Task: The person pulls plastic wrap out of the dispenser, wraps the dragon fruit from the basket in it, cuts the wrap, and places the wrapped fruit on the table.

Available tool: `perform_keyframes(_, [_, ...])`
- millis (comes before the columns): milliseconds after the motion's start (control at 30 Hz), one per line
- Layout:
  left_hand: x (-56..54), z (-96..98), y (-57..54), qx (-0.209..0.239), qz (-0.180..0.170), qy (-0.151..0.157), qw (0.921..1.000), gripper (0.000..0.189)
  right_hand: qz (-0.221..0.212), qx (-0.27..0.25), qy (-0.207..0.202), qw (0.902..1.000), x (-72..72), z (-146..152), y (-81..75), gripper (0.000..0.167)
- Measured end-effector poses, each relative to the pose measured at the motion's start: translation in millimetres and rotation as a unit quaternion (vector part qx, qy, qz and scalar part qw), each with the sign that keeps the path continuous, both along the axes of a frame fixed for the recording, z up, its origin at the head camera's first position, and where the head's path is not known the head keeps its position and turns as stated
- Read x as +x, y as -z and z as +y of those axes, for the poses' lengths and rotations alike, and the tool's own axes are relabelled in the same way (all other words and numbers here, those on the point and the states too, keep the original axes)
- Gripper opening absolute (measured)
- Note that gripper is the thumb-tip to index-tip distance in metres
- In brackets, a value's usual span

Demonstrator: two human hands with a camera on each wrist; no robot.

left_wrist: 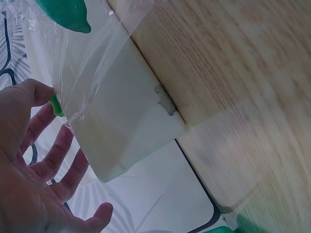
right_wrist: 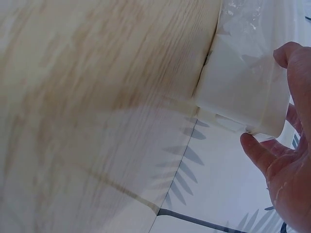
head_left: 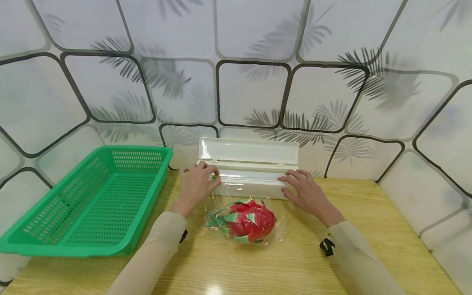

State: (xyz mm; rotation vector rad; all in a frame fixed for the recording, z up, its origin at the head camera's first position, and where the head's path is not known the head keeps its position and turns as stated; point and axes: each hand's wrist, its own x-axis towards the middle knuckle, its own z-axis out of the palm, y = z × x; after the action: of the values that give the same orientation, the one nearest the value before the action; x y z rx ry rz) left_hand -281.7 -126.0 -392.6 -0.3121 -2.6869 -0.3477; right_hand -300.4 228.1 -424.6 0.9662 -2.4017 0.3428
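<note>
A white cling film dispenser (head_left: 254, 189) with its lid (head_left: 250, 150) raised stands at the back of the table. Clear cling film (left_wrist: 92, 73) runs from its front over a red dragon fruit (head_left: 254, 219) with green scales. At the dispenser's left end, my left hand (head_left: 197, 182) pinches a small green slide cutter (left_wrist: 56, 105) between thumb and forefinger, its other fingers spread. My right hand (head_left: 306, 192) holds the dispenser's right end, thumb at the front and fingers over the top and end.
To the left is a green plastic basket (head_left: 127, 241) with slotted sides. A patterned wall covering (head_left: 254, 94) rises right behind the dispenser. The wood-grain table (head_left: 236, 270) extends in front of the fruit and to the right.
</note>
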Motion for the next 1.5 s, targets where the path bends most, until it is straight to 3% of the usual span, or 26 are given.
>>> perform_keyframes(500, [3.1, -1.2, -3.3, 0.007, -0.003, -0.001, 1.0, 0.012, 0.018, -0.006, -0.007, 0.9998, 0.1, -1, 2.6, 0.028])
perform_keyframes(667, [5.0, -10.5, -4.5, 0.004, -0.011, -0.017, 0.9998, 0.012, 0.009, -0.006, -0.006, 0.9999, 0.1, -5, 1.7, 0.028])
perform_keyframes(833, [6.0, -18.9, -5.5, 0.01, -0.026, -0.009, 0.9996, 0.014, 0.0, -0.013, -0.001, 0.9999, 0.0, -5, 2.1, 0.029])
perform_keyframes(1500, [8.2, -14.6, -6.3, 0.009, -0.017, -0.02, 0.9996, 0.015, 0.005, -0.004, 0.005, 1.0, 0.9, -1, 2.8, 0.029])
